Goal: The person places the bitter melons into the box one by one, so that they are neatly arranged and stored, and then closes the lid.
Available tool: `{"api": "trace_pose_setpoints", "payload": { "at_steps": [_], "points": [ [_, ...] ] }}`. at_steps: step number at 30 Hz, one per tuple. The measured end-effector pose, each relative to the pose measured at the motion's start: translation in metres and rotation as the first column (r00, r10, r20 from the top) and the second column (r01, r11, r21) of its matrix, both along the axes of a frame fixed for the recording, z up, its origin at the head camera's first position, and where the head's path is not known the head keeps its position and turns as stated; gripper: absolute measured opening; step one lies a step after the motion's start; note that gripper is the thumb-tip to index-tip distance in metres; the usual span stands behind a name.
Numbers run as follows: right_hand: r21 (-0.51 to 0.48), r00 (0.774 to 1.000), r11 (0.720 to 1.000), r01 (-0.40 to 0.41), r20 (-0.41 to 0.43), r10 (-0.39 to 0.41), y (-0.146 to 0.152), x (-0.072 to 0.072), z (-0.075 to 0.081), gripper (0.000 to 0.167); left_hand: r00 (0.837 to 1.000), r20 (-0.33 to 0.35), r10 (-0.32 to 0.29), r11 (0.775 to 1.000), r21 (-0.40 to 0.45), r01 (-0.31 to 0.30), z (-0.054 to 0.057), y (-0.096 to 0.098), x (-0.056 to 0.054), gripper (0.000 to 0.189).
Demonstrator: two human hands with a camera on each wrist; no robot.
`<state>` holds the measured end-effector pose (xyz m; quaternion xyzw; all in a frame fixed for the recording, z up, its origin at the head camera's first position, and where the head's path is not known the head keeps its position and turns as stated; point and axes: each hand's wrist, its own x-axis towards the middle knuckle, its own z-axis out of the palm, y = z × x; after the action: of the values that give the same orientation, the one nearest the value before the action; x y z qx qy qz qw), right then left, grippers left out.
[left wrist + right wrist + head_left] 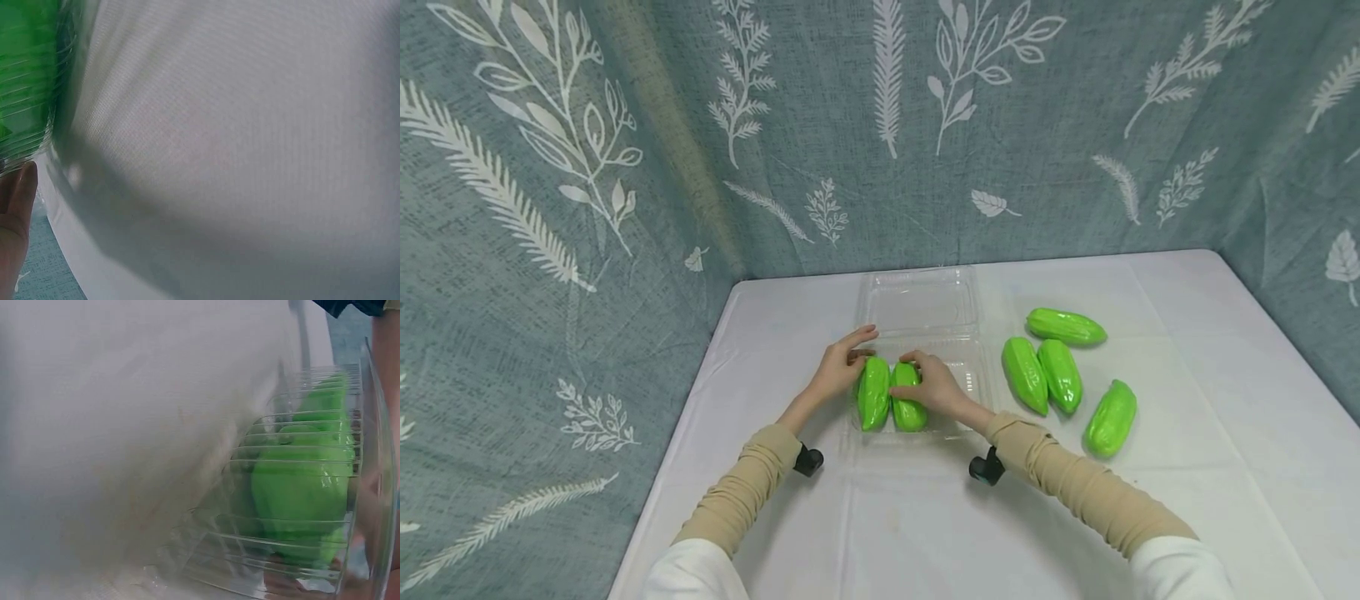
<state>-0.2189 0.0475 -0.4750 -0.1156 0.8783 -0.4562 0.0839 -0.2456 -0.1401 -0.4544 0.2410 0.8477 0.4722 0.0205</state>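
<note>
1. The clear container [966, 379] sits open on the bench [895, 517]; its lid [921, 302] lies folded back on the far side.
2. Inside the container, toward its left wall, are two green fruits – the left fruit [873, 396] and the right fruit [911, 414] – side by side, their long axes both running roughly from the container's near edge to its far edge.
3. The right hand [931, 385] grips the right fruit within the container, thumb on one side and fingers round its far end.
4. The left hand [837, 367] is at the container's left side, near the far end of the left fruit, index finger extended; whether it grips anything I cannot tell.
5. Right of the container lie four loose fruits. The farthest [1066, 327] points its tapered tip rightward, away from the container; a touching pair [1025, 375] slants, narrow tips toward the bench's near side; the last [1110, 419], farthest right of the container, lies diagonally.
6. The fruits are glossy, elongated and lengthwise-ridged; the container is thin, transparent plastic with ribbed walls; smooth white cloth covers the bench beneath it.
</note>
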Motion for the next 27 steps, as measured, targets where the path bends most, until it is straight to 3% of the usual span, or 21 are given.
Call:
{"api": "trace_pose_setpoints", "payload": {
  "at_steps": [9,17,27],
  "points": [
    [0.015,1.0,1.0,-0.004,-0.009,0.005,0.001,-0.001,-0.002,0.056,1.0,0.018,0.01,1.0,0.0,-0.01,-0.002,0.0,-0.001,0.044],
    [-0.016,1.0,1.0,-0.001,-0.006,0.001,0.004,-0.003,0.001,0.056,1.0,-0.01,0.02,1.0,0.015,-0.019,-0.032,-0.005,-0.02,0.046],
    [-0.015,1.0,1.0,0.003,0.017,-0.002,0.008,-0.002,0.004,0.056,1.0,-0.008,0.024,1.0,0.003,-0.024,-0.038,-0.008,-0.023,0.046]
  ]
}}
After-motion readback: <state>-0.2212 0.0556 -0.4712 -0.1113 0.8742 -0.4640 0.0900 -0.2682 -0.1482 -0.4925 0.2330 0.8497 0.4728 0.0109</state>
